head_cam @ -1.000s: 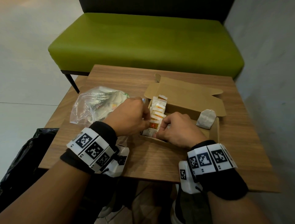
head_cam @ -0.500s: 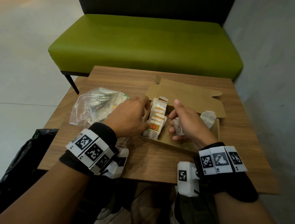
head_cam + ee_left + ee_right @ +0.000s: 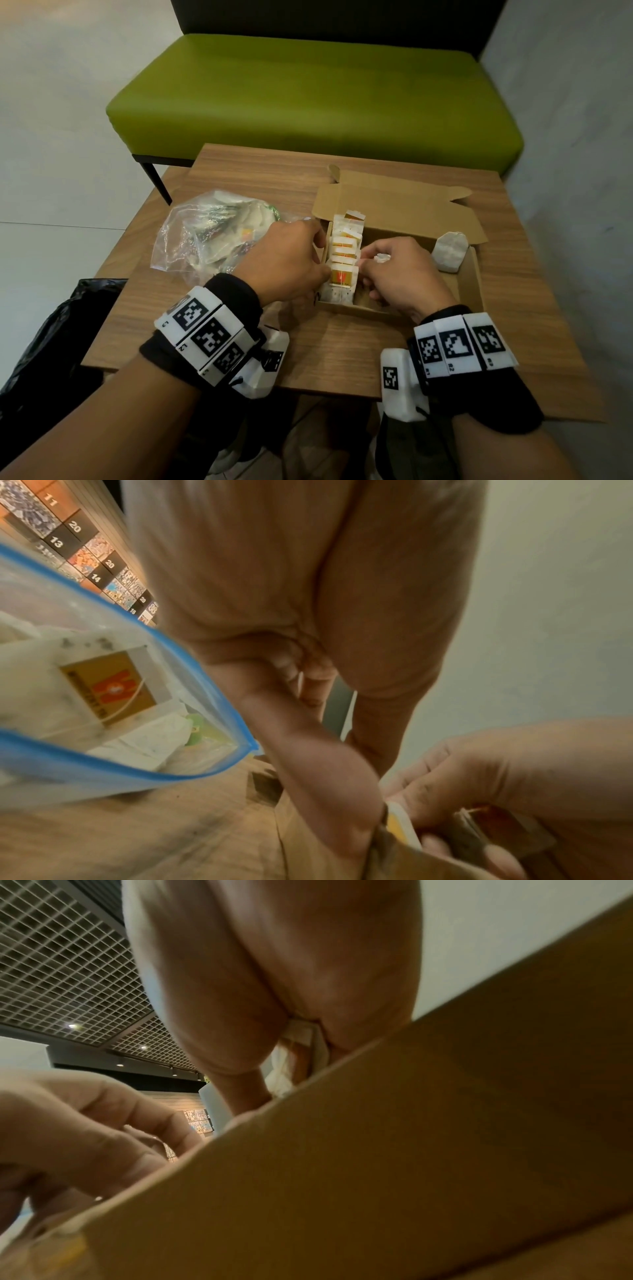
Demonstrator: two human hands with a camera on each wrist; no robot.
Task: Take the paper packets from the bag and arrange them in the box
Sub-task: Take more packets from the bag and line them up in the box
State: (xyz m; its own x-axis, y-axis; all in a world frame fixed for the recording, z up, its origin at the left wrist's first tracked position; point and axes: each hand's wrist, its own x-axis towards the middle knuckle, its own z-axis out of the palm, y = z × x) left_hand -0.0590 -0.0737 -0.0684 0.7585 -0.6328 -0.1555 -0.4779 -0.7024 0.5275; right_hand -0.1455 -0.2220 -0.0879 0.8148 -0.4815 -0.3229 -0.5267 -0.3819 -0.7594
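Observation:
An open cardboard box (image 3: 471, 274) sits on the wooden table. A row of paper packets (image 3: 346, 250) with yellow tags stands along its left side. My left hand (image 3: 322, 257) curls over the box's left wall, and its thumb touches the front packet (image 3: 400, 821). My right hand (image 3: 373, 263) is inside the box beside the row, pinching a crumpled white packet (image 3: 382, 257) that also shows between its fingers (image 3: 301, 1042). A loose packet (image 3: 448, 251) leans on the right wall. The clear zip bag (image 3: 191, 240) lies to the left with more packets (image 3: 109, 685) inside.
The box's lid flap (image 3: 394, 209) lies open behind it. A green bench (image 3: 308, 96) stands past the table's far edge. A black plastic bag (image 3: 51, 329) hangs at the table's left front. A grey wall (image 3: 565, 171) runs close on the right.
My right hand lifted from the front of the row, picked up a white packet in the box, and has now brought it back beside the row. My left hand stayed at the box's left wall.

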